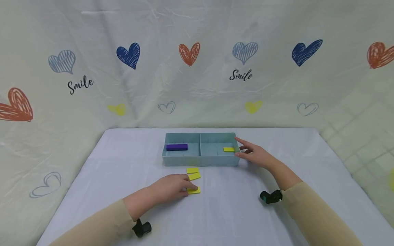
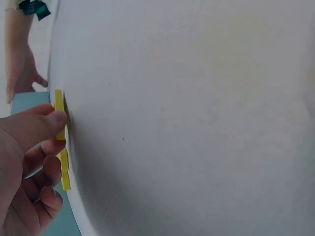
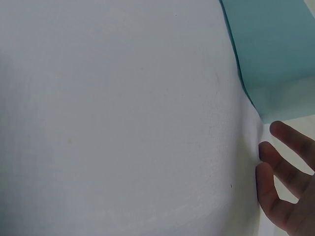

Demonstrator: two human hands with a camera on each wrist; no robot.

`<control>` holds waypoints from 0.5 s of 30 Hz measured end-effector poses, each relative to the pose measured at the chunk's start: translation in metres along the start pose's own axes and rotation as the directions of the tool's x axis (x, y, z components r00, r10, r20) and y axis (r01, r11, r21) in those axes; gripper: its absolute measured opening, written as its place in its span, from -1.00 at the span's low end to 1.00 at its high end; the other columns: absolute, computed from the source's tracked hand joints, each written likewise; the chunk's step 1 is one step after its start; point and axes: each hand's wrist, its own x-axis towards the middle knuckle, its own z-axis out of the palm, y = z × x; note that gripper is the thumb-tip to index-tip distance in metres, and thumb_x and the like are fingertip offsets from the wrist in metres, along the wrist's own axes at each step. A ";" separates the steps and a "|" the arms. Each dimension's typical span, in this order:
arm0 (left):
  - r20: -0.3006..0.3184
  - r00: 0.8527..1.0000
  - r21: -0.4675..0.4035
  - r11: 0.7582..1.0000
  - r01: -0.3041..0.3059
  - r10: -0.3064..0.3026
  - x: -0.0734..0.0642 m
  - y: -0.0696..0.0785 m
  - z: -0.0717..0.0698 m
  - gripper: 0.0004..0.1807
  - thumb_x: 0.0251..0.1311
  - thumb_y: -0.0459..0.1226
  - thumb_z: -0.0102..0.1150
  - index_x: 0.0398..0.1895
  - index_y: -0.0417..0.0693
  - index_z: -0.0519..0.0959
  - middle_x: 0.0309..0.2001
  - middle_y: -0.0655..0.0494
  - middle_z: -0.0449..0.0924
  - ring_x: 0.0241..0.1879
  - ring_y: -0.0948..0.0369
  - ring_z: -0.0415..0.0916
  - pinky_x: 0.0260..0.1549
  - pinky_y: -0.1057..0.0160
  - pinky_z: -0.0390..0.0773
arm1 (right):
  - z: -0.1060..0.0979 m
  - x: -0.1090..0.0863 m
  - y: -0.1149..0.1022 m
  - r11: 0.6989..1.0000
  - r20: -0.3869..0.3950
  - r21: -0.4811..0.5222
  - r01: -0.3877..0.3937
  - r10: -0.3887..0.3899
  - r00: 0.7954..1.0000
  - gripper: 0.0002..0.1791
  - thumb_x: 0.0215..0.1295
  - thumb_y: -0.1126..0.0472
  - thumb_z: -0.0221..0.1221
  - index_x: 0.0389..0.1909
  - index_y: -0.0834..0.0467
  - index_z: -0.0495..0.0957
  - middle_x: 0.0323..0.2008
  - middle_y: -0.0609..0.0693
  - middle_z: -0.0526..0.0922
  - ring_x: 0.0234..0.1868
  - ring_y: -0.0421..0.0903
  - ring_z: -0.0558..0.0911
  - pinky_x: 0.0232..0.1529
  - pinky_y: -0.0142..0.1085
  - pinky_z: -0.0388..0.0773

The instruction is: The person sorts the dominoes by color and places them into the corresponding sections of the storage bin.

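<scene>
My left hand (image 1: 172, 188) is over the table, its thumb and forefinger pinching a flat yellow rectangular piece (image 2: 59, 115). Two more yellow pieces (image 1: 192, 170) lie just beyond it, close to the front of a pale blue-green tray (image 1: 200, 161). A wall splits the tray into two compartments. A purple bar (image 1: 176, 147) lies in the left one and a yellow piece (image 1: 228, 149) at the right end of the other. At the tray's right end is my right hand (image 1: 257, 155), fingers spread and thumb at the near corner; no object shows in its grasp.
A white cloth (image 1: 227, 205) covers the table under everything. Behind it hangs a pale curtain (image 1: 212, 92) printed with hearts and the word Smile. Small black devices (image 1: 271, 196) are worn at both wrists.
</scene>
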 end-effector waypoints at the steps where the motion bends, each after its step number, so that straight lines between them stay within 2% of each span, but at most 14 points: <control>1: 0.000 1.000 -0.008 1.000 0.000 0.000 0.000 -0.001 0.000 -0.62 0.27 -0.18 0.31 0.15 0.35 0.65 -0.06 0.28 0.59 -0.12 0.33 0.51 -0.02 0.29 0.54 | 0.000 -0.001 0.000 1.000 -0.001 0.000 0.000 0.000 1.000 -0.13 0.36 -0.22 0.16 0.58 -0.20 -0.02 0.34 0.29 0.37 0.28 0.26 0.41 0.05 0.05 0.53; 6: -0.025 1.000 -0.044 0.999 -0.001 0.000 0.001 -0.004 -0.002 -0.60 0.29 -0.18 0.29 0.18 0.35 0.63 -0.01 0.27 0.60 -0.03 0.31 0.52 0.04 0.28 0.53 | 0.000 -0.002 0.002 1.000 -0.003 0.001 -0.007 0.007 1.000 -0.12 0.35 -0.23 0.16 0.58 -0.21 -0.03 0.34 0.29 0.37 0.28 0.26 0.41 0.04 0.04 0.54; 15: -0.151 0.989 -0.072 0.997 -0.004 -0.007 -0.004 -0.005 -0.017 -0.59 0.30 -0.22 0.28 0.19 0.35 0.62 -0.03 0.27 0.58 -0.10 0.30 0.53 -0.14 0.31 0.56 | 0.000 -0.002 -0.001 1.000 0.001 0.026 -0.008 0.008 1.000 -0.13 0.35 -0.21 0.17 0.58 -0.23 -0.02 0.33 0.27 0.37 0.27 0.24 0.41 0.05 0.03 0.54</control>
